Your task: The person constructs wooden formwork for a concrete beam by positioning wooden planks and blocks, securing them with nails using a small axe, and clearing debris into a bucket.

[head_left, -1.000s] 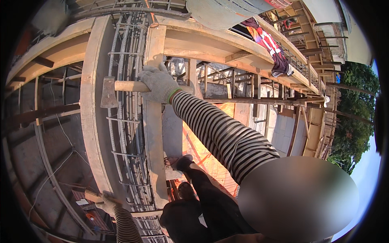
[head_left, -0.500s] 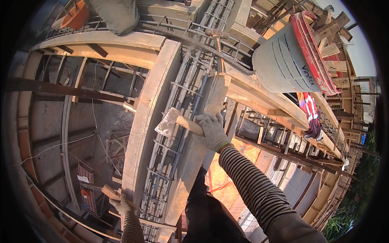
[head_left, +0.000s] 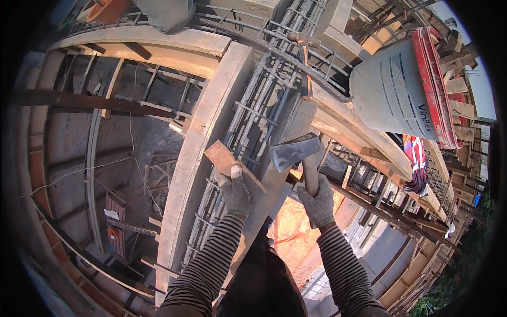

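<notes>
Left hand: clamped on a flat brown wooden block, over the grey steel rebar cage; we judge the overlapping grip steadies it. Right hand: closed round a grey-headed, wooden-handled axe right of the block, held below the head, we think, for control.

1 grey bucket | 1 hammer | patterned cloth | orange sheeting

Hatchet near tilted wood block
</notes>
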The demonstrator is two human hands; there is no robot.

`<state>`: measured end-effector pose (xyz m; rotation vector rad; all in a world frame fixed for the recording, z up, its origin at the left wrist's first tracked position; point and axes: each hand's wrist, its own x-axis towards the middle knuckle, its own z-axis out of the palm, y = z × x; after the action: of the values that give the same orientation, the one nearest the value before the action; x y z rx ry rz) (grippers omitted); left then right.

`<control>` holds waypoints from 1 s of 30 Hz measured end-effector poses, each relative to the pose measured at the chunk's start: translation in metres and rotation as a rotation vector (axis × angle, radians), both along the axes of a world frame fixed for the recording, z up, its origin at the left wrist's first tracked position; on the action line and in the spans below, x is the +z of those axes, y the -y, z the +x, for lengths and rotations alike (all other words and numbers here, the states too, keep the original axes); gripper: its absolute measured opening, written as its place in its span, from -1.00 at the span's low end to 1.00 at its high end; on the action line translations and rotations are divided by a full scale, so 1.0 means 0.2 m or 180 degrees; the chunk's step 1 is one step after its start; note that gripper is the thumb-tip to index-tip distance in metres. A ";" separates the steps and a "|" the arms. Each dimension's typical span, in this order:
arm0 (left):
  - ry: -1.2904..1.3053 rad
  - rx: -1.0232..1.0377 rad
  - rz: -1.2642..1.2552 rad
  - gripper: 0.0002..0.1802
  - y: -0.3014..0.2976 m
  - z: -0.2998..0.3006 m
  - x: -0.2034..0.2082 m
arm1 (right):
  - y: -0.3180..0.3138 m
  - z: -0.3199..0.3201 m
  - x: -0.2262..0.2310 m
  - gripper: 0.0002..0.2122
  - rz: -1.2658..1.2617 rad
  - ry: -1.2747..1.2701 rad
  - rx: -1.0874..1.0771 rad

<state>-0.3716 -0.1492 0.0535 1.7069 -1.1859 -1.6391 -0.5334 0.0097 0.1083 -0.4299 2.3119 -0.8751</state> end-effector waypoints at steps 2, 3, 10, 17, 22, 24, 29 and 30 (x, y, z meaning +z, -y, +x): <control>-0.0451 0.0155 0.0308 -0.38 0.03 -0.15 -0.04 | -0.22 0.02 0.08 -0.58 0.0290 -0.0053 -0.0425; -0.0548 0.0172 0.0106 -0.38 0.05 -0.21 -0.09 | -0.33 0.04 0.11 -0.59 0.0471 -0.0028 -0.0615; -0.0530 0.0713 0.0063 -0.40 0.27 -0.52 -0.20 | -1.12 0.43 0.31 -0.60 0.1334 0.0434 -0.1641; -0.0712 0.0445 0.0158 -0.40 0.31 -0.52 -0.37 | -1.59 0.80 0.31 -0.73 0.1746 0.0646 -0.1966; -0.0424 0.0257 -0.0124 -0.38 0.30 -0.50 -0.35 | -1.54 0.79 0.28 -0.74 0.1646 0.0859 -0.1848; 0.0016 0.0105 -0.0547 -0.33 0.28 -0.50 -0.33 | -1.48 0.78 0.30 -0.74 0.1672 0.0863 -0.1673; -0.0512 0.0320 -0.0242 -0.34 0.28 -0.46 -0.41 | -1.29 0.67 0.29 -0.68 0.1388 0.0916 -0.1553; -0.0243 0.0191 -0.0479 -0.24 0.28 -0.45 -0.45 | -1.20 0.64 0.34 -0.64 0.1425 0.0935 -0.1530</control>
<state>-0.4616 -0.2043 -0.0363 1.5584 -1.1789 -1.5255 -0.4058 0.2498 0.1754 0.4335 2.2677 -0.5502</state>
